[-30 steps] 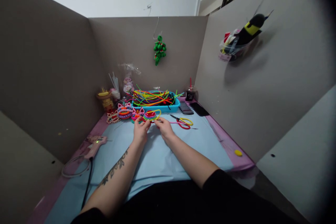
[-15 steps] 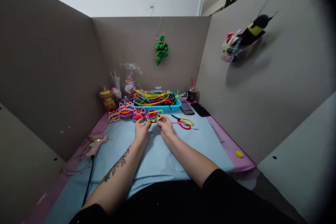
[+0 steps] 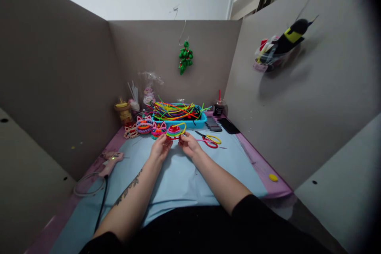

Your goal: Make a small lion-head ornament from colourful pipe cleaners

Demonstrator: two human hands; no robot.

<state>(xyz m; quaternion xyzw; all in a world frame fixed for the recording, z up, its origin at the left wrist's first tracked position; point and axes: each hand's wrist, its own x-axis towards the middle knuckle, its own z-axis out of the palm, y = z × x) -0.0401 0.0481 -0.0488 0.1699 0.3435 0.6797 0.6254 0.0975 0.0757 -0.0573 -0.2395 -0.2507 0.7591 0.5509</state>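
Between my two hands is a small multicoloured pipe-cleaner craft piece (image 3: 174, 131), red, pink and turquoise with a yellow loop standing up on its right. My left hand (image 3: 161, 147) pinches its left side, and my right hand (image 3: 188, 144) grips the right side. Just beyond my left fingers sits a pink and orange pipe-cleaner animal head (image 3: 159, 129) with pointed ears. A larger similar head (image 3: 144, 125) is beside it, and a paler one (image 3: 130, 131) lies farther left. Scissors (image 3: 212, 140) with red and yellow handles lie right of my right hand.
Behind my hands a blue tray (image 3: 178, 124) holds many coloured pipe cleaners. A pink glue gun (image 3: 112, 163) with a cord lies at left. Phones (image 3: 229, 126) and a drink cup (image 3: 219, 108) stand back right. A yellow disc (image 3: 273, 177) lies at the right edge. Grey partitions (image 3: 166, 59) enclose the table.
My hands have turned slightly, with the left palm facing up more and the craft piece tilted to show more of its coloured rows. The whole view has shifted a little.
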